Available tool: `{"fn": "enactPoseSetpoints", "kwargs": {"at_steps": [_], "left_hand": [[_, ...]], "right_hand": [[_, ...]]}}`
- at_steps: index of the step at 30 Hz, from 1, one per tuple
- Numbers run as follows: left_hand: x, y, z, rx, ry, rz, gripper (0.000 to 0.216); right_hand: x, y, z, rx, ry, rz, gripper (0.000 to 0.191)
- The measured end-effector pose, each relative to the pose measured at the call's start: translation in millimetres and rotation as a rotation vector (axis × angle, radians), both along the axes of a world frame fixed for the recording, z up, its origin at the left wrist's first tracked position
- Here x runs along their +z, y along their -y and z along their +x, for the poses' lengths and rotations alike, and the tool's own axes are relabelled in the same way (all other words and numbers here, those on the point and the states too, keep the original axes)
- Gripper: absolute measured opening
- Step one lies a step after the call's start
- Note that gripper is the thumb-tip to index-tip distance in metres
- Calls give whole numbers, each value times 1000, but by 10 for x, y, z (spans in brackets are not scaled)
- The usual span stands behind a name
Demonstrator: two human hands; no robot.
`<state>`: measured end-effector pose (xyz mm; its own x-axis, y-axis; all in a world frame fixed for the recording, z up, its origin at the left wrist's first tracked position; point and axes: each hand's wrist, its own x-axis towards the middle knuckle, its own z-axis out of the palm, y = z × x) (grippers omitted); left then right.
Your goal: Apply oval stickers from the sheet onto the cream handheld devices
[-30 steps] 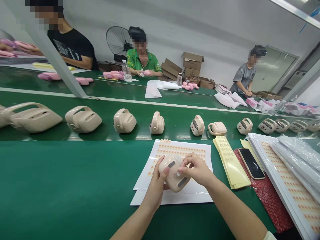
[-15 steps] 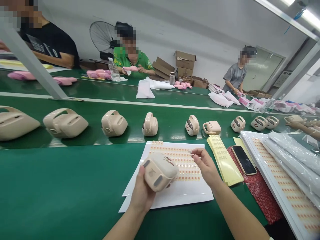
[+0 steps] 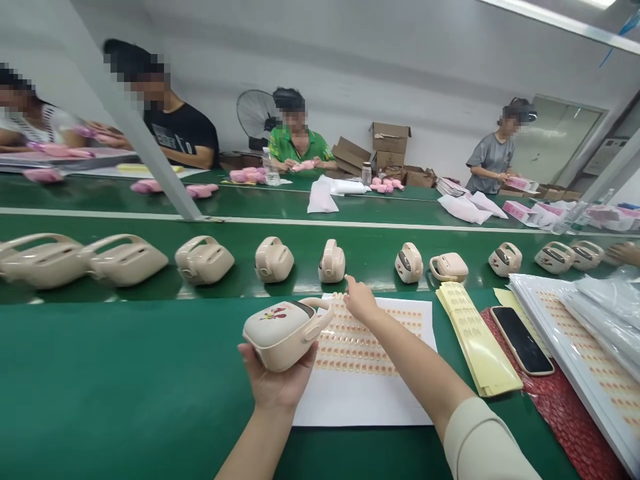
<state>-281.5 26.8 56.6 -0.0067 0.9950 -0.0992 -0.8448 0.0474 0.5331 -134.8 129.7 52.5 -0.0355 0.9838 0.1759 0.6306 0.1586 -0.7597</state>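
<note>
My left hand (image 3: 280,383) cradles a cream, box-shaped device with a carry handle (image 3: 280,337) from below. Its pale top face carries a small red and dark picture, and a dark strip lies by the handle. Under and beside it is a white sheet of small orange round stickers (image 3: 370,400). My right hand (image 3: 361,300) reaches over the sheet's upper left part, close to the top sticker row. Its index finger is stretched out and apart from the others, and I see nothing held in it. The thumb is partly hidden.
Several like devices (image 3: 274,260) stand in a row on the green belt ahead. To the right lie yellow sticker strips (image 3: 477,347), a phone (image 3: 521,340), red bubble wrap (image 3: 565,413) and more sticker sheets (image 3: 565,333). Co-workers sit and stand across the line; a slanted post (image 3: 145,133) rises at left.
My left hand has turned the device, so its printed top and handle now show instead of its base. My right hand has moved left and forward to the sheet's upper edge. The view has shifted.
</note>
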Motion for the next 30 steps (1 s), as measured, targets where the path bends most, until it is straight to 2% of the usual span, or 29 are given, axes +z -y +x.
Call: {"fn": "enactPoseSetpoints", "kwargs": {"at_steps": [4, 7, 9, 13, 15, 18, 22, 30], "left_hand": [[-69, -20, 31, 46, 18, -60, 51], [-82, 2, 64, 36, 75, -104, 50], [-75, 20, 87, 1, 119, -105, 51], [-33, 53, 152, -29, 190, -65, 54], [-5, 67, 185, -15, 221, -61, 55], [26, 84, 215, -11, 251, -83, 57], [8, 90, 216, -61, 299, -55, 56], [-160, 40, 194, -169, 480, 205, 37]], "right_hand": [[-150, 67, -46, 2, -105, 46, 38], [-153, 235, -60, -15, -217, 59, 34], [-74, 396, -83, -43, -346, 60, 31], [186, 780, -181, -38, -854, 29, 32], [285, 932, -251, -38, -992, -13, 36], [333, 1036, -350, -89, -1027, -38, 36], [310, 1037, -417, -169, -963, 10, 31], [289, 1070, -418, -193, -717, 133, 19]]}}
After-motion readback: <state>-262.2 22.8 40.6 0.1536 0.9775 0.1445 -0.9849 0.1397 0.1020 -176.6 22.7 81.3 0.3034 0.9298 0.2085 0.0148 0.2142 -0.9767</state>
